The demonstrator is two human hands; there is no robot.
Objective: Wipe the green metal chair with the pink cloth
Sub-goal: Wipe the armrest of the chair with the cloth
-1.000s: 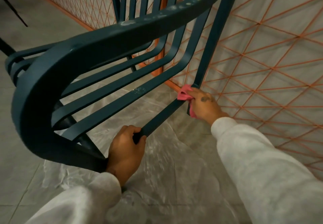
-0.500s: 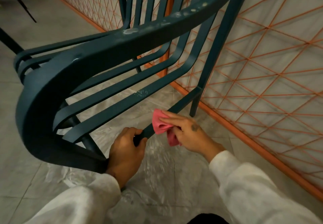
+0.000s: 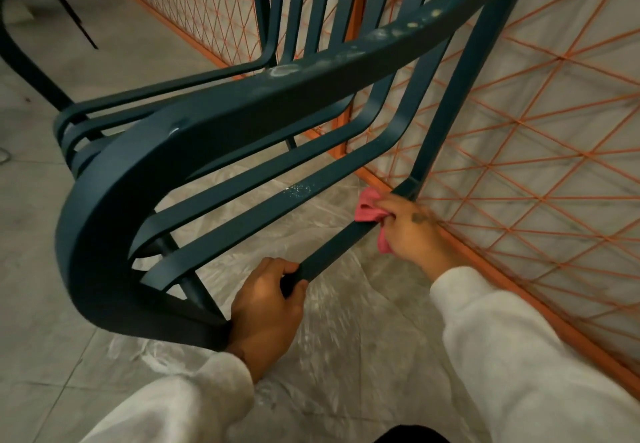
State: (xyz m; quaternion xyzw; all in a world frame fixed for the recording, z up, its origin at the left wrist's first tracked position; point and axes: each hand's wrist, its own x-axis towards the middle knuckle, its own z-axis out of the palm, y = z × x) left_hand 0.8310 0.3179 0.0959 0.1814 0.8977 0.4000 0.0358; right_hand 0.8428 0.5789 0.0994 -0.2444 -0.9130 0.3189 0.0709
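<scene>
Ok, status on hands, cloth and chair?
Left hand grips low bar of green chair. Right hand pinches pink cloth on same bar, near leg. Nothing blocking.

No text, label, brand, number or sign can be read anywhere in the view. The right hand (image 3: 414, 233) bears a small dark mark on its back, too blurred to make out as a letter or figure.
</scene>
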